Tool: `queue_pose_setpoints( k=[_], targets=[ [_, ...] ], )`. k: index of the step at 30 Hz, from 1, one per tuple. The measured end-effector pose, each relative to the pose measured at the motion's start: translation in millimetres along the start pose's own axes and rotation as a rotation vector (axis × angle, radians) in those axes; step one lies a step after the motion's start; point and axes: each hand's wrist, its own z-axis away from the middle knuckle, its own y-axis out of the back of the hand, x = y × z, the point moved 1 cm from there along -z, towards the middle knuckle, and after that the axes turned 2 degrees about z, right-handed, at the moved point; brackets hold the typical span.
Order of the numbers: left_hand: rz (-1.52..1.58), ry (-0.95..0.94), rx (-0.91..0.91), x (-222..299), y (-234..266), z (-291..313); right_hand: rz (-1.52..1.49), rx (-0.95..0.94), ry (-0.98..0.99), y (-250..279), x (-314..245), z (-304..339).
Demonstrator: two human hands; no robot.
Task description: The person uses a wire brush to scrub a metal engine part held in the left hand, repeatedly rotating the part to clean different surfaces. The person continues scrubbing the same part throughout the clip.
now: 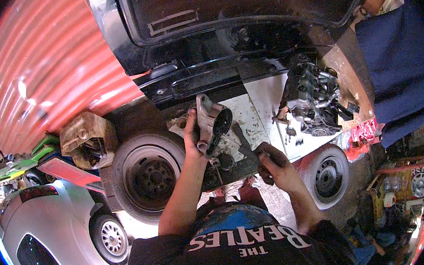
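- Left hand (192, 137) has a solid grip on a grey metal housing (212, 118), thumb and palm up against its left side, so the part sits just right of that hand.
- The housing is tipped up with a dark, roundish opening showing on its right side, and it's held above the surface (261, 89), roughly mid-scene.
- Right hand (272, 163) is closed around the near end of a dark flat strip (244, 142); can't really tell what that strip is, sorry. It slants away to the far left, toward the housing.
- So the housing is left of and a bit farther than the right hand, with a gap between that hand and the metal.
- Some small metal parts (225, 161) lie near the near edge, between the two forearms, partly hidden so I can't make them all out.
- Over on the right of the surface there's a greasy engine (313, 97), well apart from the housing.
- Nearer than all that: one wheel (150, 177) left of the left forearm, and another wheel (327, 177) right of the right hand.
- Far side is a glossy black vehicle panel (199, 52), and a silver car (72, 222) is parked near left.
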Motion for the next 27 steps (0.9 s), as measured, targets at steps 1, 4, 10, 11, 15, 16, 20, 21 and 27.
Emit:
queue_pose_setpoints(
  k=[1,4,10,11,15,16,20,21,27],
  targets=[
    [0.000,-0.005,-0.034,0,3,-1,-0.006,0.006,0.032,-4,3,-1],
    [-0.041,0.016,0.075,0,9,-2,-0.143,0.014,-0.054,-8,0,-3],
    [0.068,0.063,0.027,-4,8,-2,-0.350,0.030,-0.084,-20,-19,-1],
    [0.098,0.072,0.048,-5,9,-2,-0.299,0.026,-0.041,-23,-25,-1],
    [0.230,0.124,0.000,-1,-2,5,0.512,0.216,0.676,-12,-28,-5],
    [0.218,0.149,0.063,0,1,6,0.627,0.261,0.748,-7,-31,-7],
    [0.174,0.275,0.131,6,16,7,0.813,0.110,0.775,11,-70,-20],
    [0.160,0.313,0.104,7,17,6,0.878,0.092,0.801,16,-75,-24],
    [0.044,0.185,0.289,10,-3,5,1.293,0.091,1.095,34,-89,-37]
  ],
)
